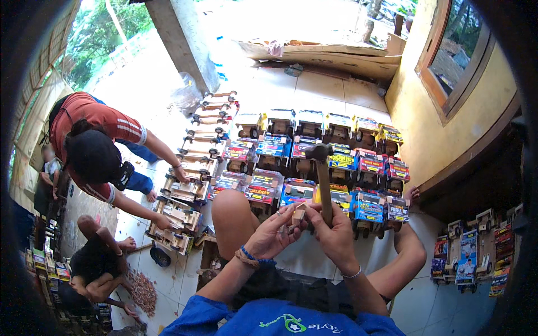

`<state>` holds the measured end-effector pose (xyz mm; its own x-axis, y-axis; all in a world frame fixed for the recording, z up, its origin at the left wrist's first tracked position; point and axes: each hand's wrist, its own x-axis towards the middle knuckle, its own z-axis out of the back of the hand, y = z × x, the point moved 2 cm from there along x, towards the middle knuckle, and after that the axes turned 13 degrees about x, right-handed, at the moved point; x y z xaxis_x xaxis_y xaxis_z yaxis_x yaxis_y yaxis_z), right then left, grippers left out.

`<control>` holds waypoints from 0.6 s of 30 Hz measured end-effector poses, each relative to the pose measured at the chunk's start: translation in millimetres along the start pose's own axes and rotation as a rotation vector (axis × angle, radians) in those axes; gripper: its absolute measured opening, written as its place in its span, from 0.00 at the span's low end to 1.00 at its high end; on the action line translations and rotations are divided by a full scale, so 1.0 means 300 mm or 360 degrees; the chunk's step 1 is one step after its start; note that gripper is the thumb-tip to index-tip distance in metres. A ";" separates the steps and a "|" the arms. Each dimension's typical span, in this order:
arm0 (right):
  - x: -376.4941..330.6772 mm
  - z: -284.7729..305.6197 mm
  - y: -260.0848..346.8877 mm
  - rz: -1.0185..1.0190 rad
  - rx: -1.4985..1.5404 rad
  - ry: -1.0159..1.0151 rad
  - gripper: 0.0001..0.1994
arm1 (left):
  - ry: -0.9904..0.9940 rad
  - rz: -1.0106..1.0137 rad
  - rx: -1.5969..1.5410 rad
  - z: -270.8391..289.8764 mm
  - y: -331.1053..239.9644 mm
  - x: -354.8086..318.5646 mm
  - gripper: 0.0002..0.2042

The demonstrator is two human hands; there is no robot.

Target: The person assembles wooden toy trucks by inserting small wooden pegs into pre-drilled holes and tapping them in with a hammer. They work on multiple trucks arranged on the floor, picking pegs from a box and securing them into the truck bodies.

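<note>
Near the middle, my left hand (274,234) pinches a small pale wooden block (298,216) between thumb and fingertips. My right hand (335,236) is closed around the wooden handle of a hammer (324,187), whose dark metal head points up and away from me. The right thumb and fingertips come close to the block; whether they touch it I cannot tell. Both hands are above my lap, just short of rows of colourful wooden toy trucks (368,206) on the floor.
Bare wooden truck frames (208,131) line the left of the rows. A person in a red shirt (101,140) bends over them, hands on the frames. Another person (98,263) crouches lower left beside reddish scraps (142,292). More toy trucks (466,252) stand at right by the wall.
</note>
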<state>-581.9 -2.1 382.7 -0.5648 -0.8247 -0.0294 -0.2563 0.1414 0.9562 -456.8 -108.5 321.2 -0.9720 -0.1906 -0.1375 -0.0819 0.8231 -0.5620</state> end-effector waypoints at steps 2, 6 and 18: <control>-0.004 0.016 -0.016 0.0003 -0.0020 -0.0092 0.10 | -0.0088 0.0043 0.0033 -0.008 0.019 -0.002 0.20; -0.003 0.036 -0.042 -0.0029 0.0073 -0.0210 0.09 | -0.0364 0.0029 0.0239 -0.047 0.037 -0.006 0.20; -0.013 0.109 -0.082 0.0313 -0.0366 -0.0018 0.11 | -0.0301 0.0019 0.0400 -0.049 0.048 0.059 0.20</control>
<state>-599.0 15.7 349.9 -0.5949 -0.7876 0.1606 0.0423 0.1689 0.9847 -478.4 -92.1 322.7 -0.9123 -0.2973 -0.2817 0.0094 0.6724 -0.7401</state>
